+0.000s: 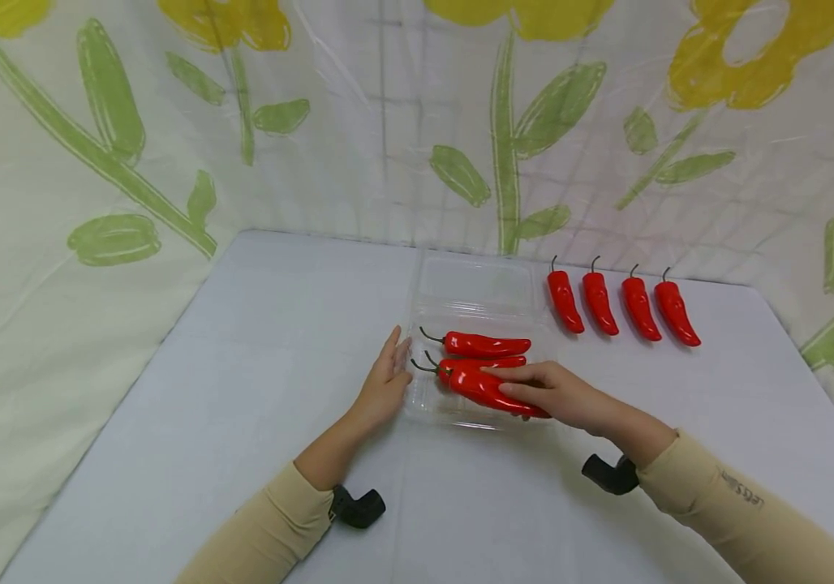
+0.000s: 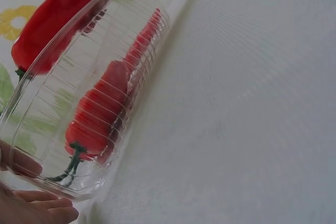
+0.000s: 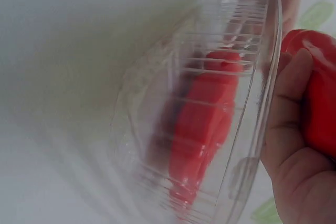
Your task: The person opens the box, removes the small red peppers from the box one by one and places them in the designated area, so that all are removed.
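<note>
The left hand (image 1: 382, 389), fingers loosely extended, touches the left end of the box (image 1: 424, 405), presumably steadying it, while the right hand (image 1: 566, 397) grips a pepper (image 1: 486, 391) above it.

We wear a light tan left sleeve (image 1: 271, 519) and a matching right sleeve (image 1: 789, 515). Small dark letters (image 1: 742, 488) run along the right one. A bent black tube (image 1: 360, 508) sticks out by the left cuff (image 1: 312, 488), and a second tube (image 1: 609, 474) by the right. Our left hand (image 1: 382, 388) and right hand (image 1: 563, 395) are bare.
</note>
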Demonstrator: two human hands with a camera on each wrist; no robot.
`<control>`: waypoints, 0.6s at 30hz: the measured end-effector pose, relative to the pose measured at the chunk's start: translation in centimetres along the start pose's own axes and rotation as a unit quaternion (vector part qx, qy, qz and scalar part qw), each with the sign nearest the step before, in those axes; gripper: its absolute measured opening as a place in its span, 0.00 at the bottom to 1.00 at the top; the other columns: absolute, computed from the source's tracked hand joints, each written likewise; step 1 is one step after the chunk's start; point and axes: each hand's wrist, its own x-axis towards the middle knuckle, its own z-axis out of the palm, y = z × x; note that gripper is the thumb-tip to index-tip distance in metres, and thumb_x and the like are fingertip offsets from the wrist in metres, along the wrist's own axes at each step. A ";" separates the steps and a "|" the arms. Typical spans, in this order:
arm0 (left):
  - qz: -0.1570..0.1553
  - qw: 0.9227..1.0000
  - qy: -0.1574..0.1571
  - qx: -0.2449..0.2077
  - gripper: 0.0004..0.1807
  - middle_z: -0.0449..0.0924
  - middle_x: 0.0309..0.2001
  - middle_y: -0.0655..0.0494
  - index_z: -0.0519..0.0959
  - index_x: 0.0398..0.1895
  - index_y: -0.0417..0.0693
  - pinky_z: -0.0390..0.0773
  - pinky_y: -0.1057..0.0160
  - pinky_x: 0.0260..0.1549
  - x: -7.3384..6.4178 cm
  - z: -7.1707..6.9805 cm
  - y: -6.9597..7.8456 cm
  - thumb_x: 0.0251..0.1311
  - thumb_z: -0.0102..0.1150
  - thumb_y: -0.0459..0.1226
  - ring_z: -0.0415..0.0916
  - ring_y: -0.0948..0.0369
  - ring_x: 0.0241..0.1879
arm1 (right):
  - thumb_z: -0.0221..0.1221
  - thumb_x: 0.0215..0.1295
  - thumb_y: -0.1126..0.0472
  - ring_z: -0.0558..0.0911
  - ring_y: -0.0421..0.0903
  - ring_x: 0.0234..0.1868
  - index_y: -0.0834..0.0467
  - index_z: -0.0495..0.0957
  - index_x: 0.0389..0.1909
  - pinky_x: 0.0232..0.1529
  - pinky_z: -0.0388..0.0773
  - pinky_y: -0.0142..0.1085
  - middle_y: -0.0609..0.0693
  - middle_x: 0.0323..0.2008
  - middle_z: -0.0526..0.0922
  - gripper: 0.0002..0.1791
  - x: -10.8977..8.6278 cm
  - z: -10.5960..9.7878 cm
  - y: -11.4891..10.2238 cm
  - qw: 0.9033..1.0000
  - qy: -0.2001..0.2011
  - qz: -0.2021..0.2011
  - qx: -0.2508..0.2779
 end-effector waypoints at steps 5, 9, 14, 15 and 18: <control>0.003 1.000 -0.004 -0.009 0.38 0.48 0.71 0.33 0.38 0.72 0.35 0.46 0.48 0.69 0.0 0.0 0.1 0.56 0.33 0.21 0.44 0.46 0.72 | 0.53 0.65 0.50 0.69 0.51 0.48 0.50 0.68 0.64 0.38 0.77 0.37 0.56 0.48 0.74 0.26 -0.6 0.1 0.4 0.999 0.017 -0.004 0.034; 0.001 1.000 -0.005 -0.008 0.38 0.48 0.71 0.33 0.38 0.72 0.35 0.46 0.48 0.68 0.0 0.0 0.0 0.56 0.32 0.21 0.44 0.46 0.72 | 0.53 0.65 0.52 0.70 0.51 0.47 0.54 0.67 0.64 0.37 0.78 0.37 0.59 0.48 0.74 0.27 -1.1 0.2 0.5 0.998 0.043 -0.006 0.054; -0.002 1.000 -0.004 0.003 0.38 0.48 0.71 0.34 0.38 0.72 0.36 0.47 0.48 0.68 0.1 0.0 -0.1 0.57 0.33 0.21 0.45 0.46 0.72 | 0.53 0.66 0.53 0.70 0.52 0.48 0.58 0.66 0.64 0.38 0.79 0.36 0.62 0.51 0.74 0.27 -1.9 0.2 0.7 0.994 0.085 -0.011 0.073; -0.004 1.000 -0.003 0.005 0.38 0.49 0.71 0.35 0.38 0.72 0.37 0.47 0.48 0.68 0.1 0.0 -0.1 0.57 0.33 0.21 0.46 0.46 0.72 | 0.53 0.66 0.53 0.70 0.52 0.49 0.57 0.66 0.64 0.39 0.79 0.36 0.62 0.52 0.74 0.27 -2.0 0.2 0.7 0.993 0.091 -0.012 0.079; -0.006 1.000 -0.003 0.006 0.38 0.49 0.71 0.35 0.38 0.72 0.36 0.47 0.48 0.68 0.2 -0.1 -0.1 0.57 0.34 0.21 0.46 0.46 0.72 | 0.52 0.66 0.54 0.70 0.51 0.49 0.58 0.66 0.64 0.39 0.79 0.37 0.62 0.54 0.74 0.27 -2.5 0.2 0.9 0.990 0.105 -0.020 0.092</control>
